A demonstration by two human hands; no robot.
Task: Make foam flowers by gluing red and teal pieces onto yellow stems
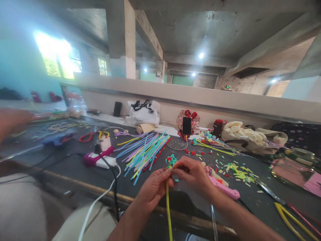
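Note:
My left hand [153, 188] pinches the top of a long yellow strip [168, 209] that hangs down toward me. My right hand [193, 174] meets it from the right, fingertips closed on the small teal and red cluster [171, 161] at the strip's upper end. Both hands hover just above the dark table [75, 167], near its front edge. A fan of long coloured strips [144, 152] lies on the table just beyond my left hand.
A pink tool [224, 187] lies under my right wrist. Scissors [269, 190] and cut scraps [238, 172] lie to the right. A pink power strip [97, 159] with cables sits left. A phone [186, 125], bags and cloth line the back wall. Another person's blurred hand [12, 122] is far left.

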